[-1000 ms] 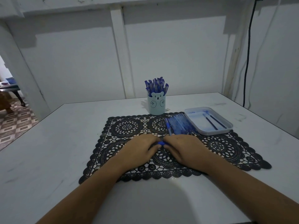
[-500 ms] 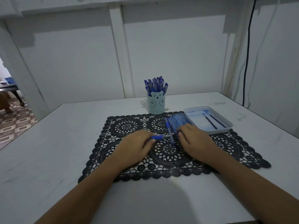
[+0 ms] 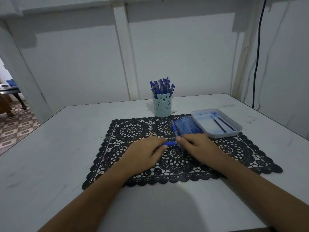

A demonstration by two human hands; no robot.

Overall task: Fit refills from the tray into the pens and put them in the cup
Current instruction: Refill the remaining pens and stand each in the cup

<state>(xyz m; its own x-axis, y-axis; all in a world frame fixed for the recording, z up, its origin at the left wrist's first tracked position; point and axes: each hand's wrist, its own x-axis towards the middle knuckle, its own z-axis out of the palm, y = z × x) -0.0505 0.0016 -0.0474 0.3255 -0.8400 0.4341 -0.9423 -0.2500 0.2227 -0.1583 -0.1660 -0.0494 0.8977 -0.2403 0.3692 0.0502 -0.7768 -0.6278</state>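
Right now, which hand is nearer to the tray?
Right. The right hand is over the mat just left of the tray's near corner, beside the row of pens; the left hand is farther left, holding a blue pen part.

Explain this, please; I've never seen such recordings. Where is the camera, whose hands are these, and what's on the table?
No machine here: a person works with bare hands, and the single camera sits on their head, looking down. On the white table lies a black lace mat with a row of pens. Behind stands a bear-faced cup full of upright pens; further right, a tray holds two refills. The left hand holds a blue pen piece; the right hand pinches a pen.
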